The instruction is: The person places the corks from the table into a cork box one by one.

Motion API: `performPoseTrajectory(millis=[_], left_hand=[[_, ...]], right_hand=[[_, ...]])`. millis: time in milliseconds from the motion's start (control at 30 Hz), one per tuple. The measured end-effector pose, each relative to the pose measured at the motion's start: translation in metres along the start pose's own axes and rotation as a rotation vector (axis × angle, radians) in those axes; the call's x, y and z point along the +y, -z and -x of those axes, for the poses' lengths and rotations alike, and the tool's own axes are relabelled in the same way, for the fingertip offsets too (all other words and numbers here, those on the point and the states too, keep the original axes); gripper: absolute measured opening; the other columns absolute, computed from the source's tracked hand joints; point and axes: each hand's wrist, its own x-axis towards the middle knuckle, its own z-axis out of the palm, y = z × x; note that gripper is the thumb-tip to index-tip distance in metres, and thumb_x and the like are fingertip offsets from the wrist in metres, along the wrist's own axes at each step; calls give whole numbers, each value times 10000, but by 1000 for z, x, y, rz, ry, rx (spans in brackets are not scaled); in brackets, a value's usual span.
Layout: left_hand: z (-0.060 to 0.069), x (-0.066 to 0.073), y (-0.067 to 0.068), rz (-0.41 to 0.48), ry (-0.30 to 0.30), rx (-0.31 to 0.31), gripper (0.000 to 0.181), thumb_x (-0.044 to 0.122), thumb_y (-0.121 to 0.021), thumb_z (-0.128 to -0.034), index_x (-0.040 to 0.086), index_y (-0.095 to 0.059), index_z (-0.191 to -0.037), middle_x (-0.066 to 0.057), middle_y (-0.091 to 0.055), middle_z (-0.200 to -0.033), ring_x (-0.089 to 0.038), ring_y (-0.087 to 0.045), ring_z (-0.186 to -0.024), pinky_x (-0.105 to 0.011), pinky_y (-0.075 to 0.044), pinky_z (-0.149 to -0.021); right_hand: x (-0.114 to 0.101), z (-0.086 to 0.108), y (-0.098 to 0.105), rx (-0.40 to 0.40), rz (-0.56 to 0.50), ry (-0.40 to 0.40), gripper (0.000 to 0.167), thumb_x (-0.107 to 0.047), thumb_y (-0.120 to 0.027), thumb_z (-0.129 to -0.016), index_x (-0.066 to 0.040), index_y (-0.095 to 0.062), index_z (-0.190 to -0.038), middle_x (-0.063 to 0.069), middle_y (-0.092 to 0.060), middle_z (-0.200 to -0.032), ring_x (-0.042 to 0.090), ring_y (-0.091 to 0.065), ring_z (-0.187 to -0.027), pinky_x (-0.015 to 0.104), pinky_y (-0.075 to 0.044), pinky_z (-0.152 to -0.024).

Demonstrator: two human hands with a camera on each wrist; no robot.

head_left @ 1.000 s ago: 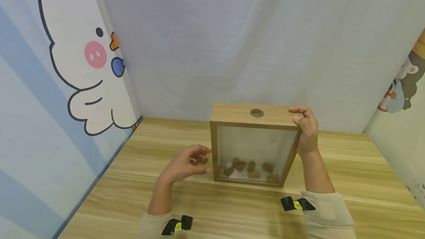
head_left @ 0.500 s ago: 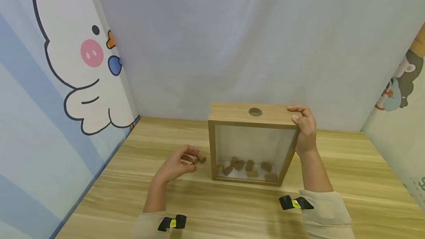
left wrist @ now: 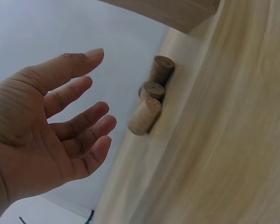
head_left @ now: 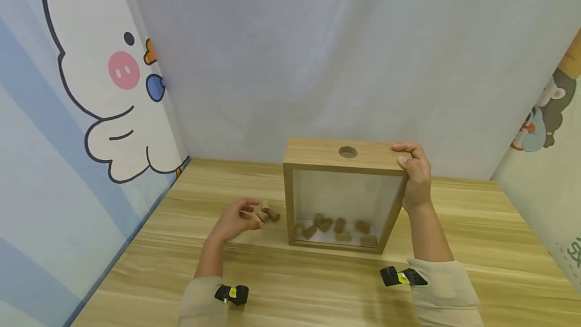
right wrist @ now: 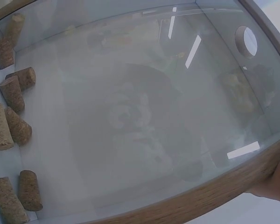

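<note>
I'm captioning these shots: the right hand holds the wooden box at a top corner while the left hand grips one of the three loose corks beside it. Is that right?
Not quite: the left hand grips none of the three loose corks; the left wrist view shows it empty beside them. The right hand does hold the wooden box at a top corner.

Around the box [head_left: 313,153]

It stands on the table [head_left: 308,286], before the backdrop [head_left: 290,64]; inner corks [head_left: 343,236] lie along its floor; to its left, loose corks [head_left: 274,215], then the left hand [head_left: 233,222]; at its upper right corner, the right hand [head_left: 417,181].
</note>
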Motion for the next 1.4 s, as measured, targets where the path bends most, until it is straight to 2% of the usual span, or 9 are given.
performPoseTrajectory(millis=[233,467,633,833,1100,1400], left_hand=[[-12,-16,-1,-3,81,48,601,118,-779,-755,27,-514,-1287,-189,-524,-1173,-342,-500,-1054,-500,-444,-825],[-19,-31,-8,10,118,83,607,58,-812,-698,-45,-532,-1225,-182,-593,-1029,-311,-558,-945,-429,-473,-788],[-21,-34,-13,-21,128,121,535,52,-828,-667,-51,-579,-1129,-163,-604,-990,-317,-554,-943,-429,-466,-785],[-23,-28,-12,-31,156,161,436,14,-801,-670,-37,-597,-1052,-131,-633,-946,-298,-569,-900,-430,-446,-797],[-18,-18,-5,-15,174,133,431,15,-765,-709,-35,-584,-1097,-164,-614,-1001,-311,-566,-910,-444,-455,-791],[-7,5,-3,81,98,73,441,-42,-655,-778,6,-544,-1203,-177,-601,-1057,-316,-573,-947,-451,-465,-797]], right_hand=[[-2,-1,-1,-8,-4,-2,264,-94,-389,-802,-154,-627,-900,100,-500,-1011,239,-446,-889,385,-315,-742],[-4,1,-1,-17,0,-20,256,-100,-390,-809,-158,-622,-901,99,-494,-1017,231,-443,-899,388,-321,-746],[-4,1,1,-14,15,-26,252,-108,-396,-811,-169,-624,-901,89,-500,-1023,233,-444,-902,392,-320,-748],[-2,0,2,-15,4,-15,256,-104,-399,-797,-170,-623,-901,78,-499,-1010,229,-439,-891,383,-321,-749],[-3,0,0,-18,5,-19,253,-105,-394,-805,-174,-618,-902,87,-491,-1025,231,-435,-912,382,-302,-760],[-6,0,0,-19,20,-21,254,-99,-385,-806,-171,-609,-900,86,-489,-1030,236,-432,-924,383,-299,-772]])
